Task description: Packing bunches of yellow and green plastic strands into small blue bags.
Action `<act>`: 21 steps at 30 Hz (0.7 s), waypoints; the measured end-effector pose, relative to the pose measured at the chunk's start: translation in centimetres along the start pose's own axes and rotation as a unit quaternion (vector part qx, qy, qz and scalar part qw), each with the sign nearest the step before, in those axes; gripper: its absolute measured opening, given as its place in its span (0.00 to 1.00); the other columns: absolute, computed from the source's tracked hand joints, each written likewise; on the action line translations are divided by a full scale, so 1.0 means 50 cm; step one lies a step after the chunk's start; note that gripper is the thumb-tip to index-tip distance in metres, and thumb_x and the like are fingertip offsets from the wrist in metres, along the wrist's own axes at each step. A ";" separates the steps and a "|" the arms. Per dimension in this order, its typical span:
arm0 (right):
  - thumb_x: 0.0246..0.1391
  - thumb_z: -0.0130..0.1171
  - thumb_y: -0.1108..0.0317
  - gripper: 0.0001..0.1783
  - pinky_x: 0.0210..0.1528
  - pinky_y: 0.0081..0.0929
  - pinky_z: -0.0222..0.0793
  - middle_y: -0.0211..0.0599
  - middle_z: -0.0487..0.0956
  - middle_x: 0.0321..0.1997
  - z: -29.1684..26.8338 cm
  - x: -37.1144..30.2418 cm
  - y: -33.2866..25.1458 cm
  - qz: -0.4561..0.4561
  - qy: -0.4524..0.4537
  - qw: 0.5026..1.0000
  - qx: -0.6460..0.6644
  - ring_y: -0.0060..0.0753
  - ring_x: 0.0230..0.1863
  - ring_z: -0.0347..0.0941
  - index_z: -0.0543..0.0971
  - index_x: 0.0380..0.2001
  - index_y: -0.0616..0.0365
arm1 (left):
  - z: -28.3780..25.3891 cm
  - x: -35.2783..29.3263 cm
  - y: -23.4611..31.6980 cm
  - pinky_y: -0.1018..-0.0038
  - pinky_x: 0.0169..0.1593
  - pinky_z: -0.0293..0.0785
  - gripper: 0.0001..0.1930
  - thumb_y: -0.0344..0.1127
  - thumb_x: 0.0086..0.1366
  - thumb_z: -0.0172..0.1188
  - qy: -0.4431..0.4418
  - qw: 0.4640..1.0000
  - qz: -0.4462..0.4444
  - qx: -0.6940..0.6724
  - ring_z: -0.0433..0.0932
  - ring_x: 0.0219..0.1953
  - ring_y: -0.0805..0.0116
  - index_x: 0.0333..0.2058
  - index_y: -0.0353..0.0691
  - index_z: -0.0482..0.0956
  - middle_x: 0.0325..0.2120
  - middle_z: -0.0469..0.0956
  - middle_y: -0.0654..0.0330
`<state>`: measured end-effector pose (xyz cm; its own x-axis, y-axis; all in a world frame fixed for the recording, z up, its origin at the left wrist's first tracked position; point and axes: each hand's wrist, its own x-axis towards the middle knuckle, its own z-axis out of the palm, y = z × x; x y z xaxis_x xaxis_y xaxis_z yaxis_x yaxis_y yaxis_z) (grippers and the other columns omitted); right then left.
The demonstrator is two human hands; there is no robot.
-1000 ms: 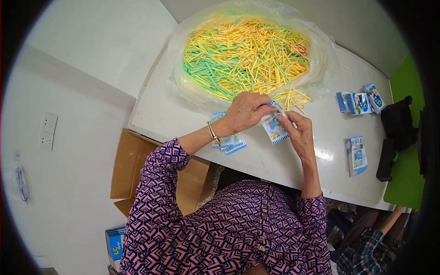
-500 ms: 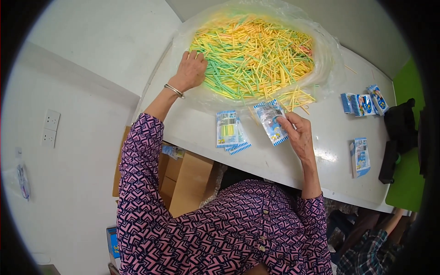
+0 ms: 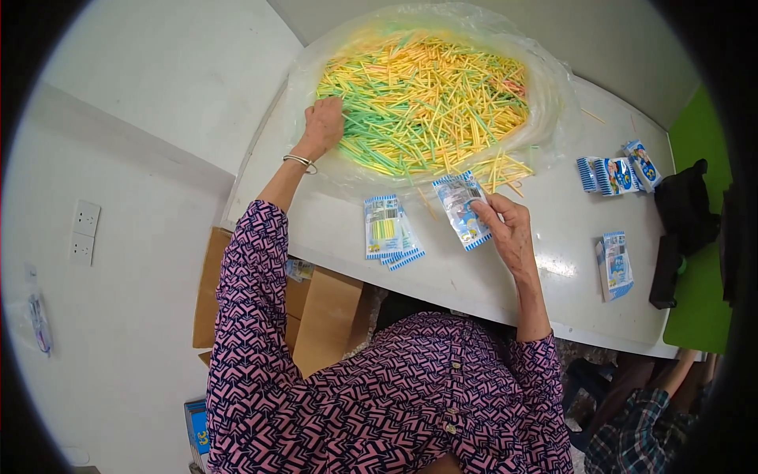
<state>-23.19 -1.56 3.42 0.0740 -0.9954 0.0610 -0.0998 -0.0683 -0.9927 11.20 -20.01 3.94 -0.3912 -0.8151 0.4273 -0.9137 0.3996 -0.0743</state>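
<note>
My left hand (image 3: 324,126), a bracelet at its wrist, is closed at the left edge of a large heap of thin yellow, green and orange sticks (image 3: 430,103). Its fingertips are hidden, so what they hold cannot be made out. The heap lies in a wide clear plastic bag (image 3: 553,99) with its mouth spread. My right hand (image 3: 512,233) pinches a small blue-and-white packet (image 3: 455,207) between thumb and fingers, just in front of the bag. Left of it on the table lie a few overlapping packets (image 3: 383,229), the top one showing yellow-green sticks inside.
Several filled packets (image 3: 617,175) lie at the right of the white table (image 3: 505,280), and a small stack of packets (image 3: 616,265) lies nearer. A black holder (image 3: 685,197) stands by a green panel. Below the table's left edge is an open cardboard box (image 3: 328,316). Another person's plaid sleeve (image 3: 651,411) shows at lower right.
My left hand has drawn slightly nearer along the heap's left edge, its fingers more curled. My right hand keeps hold of the packet. The whole view has shifted slightly.
</note>
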 end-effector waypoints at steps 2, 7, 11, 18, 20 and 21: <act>0.56 0.56 0.64 0.13 0.24 0.16 0.54 0.22 0.69 0.18 -0.009 0.006 0.010 0.019 -0.002 1.000 0.000 0.12 0.22 0.59 0.78 0.24 0.64 | -0.021 0.024 0.017 0.59 0.42 0.65 0.08 0.29 0.60 0.50 -0.064 0.990 -0.101 -0.077 0.73 0.40 0.51 0.38 0.35 0.68 0.32 0.75 0.50; 0.58 0.55 0.63 0.12 0.27 0.13 0.57 0.21 0.73 0.23 0.006 0.029 -0.002 0.030 0.050 0.986 0.155 0.09 0.25 0.63 0.78 0.29 0.62 | -0.072 0.067 0.066 0.59 0.40 0.70 0.09 0.33 0.64 0.50 -0.035 0.915 -0.143 -0.376 0.75 0.37 0.54 0.40 0.34 0.67 0.29 0.76 0.53; 0.58 0.55 0.64 0.09 0.33 0.11 0.62 0.22 0.76 0.29 0.030 0.079 0.012 0.024 0.063 0.953 0.295 0.09 0.27 0.67 0.77 0.32 0.58 | -0.090 0.101 0.161 0.58 0.45 0.73 0.10 0.29 0.64 0.50 -0.101 0.483 -0.347 -0.798 0.74 0.39 0.55 0.41 0.29 0.66 0.34 0.74 0.49; 0.56 0.58 0.66 0.09 0.35 0.14 0.68 0.26 0.79 0.33 0.042 0.104 0.009 0.041 0.069 0.917 0.390 0.11 0.31 0.72 0.77 0.36 0.59 | -0.006 0.085 0.236 0.58 0.52 0.71 0.11 0.27 0.64 0.52 -0.117 0.246 -0.354 -0.895 0.72 0.45 0.51 0.41 0.23 0.68 0.41 0.71 0.42; 0.56 0.58 0.66 0.10 0.35 0.14 0.68 0.26 0.79 0.33 0.038 0.097 0.020 0.050 0.065 0.921 0.380 0.12 0.31 0.72 0.77 0.37 0.60 | 0.002 0.082 0.252 0.55 0.50 0.73 0.12 0.27 0.64 0.52 -0.118 0.217 -0.361 -0.899 0.73 0.44 0.49 0.42 0.26 0.65 0.40 0.71 0.42; 0.56 0.59 0.66 0.10 0.35 0.14 0.68 0.26 0.79 0.33 0.035 0.096 0.025 0.057 0.064 0.927 0.366 0.12 0.31 0.72 0.77 0.38 0.60 | 0.006 0.082 0.259 0.55 0.50 0.73 0.12 0.27 0.64 0.52 -0.110 0.221 -0.366 -0.897 0.73 0.45 0.49 0.43 0.26 0.65 0.41 0.71 0.42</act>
<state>-21.22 -6.29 2.26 -0.0192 -0.9964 -0.0830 0.6028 0.0547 -0.7960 -2.29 -18.28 4.48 -0.3868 -0.8591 -0.3352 0.6967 -0.5104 0.5041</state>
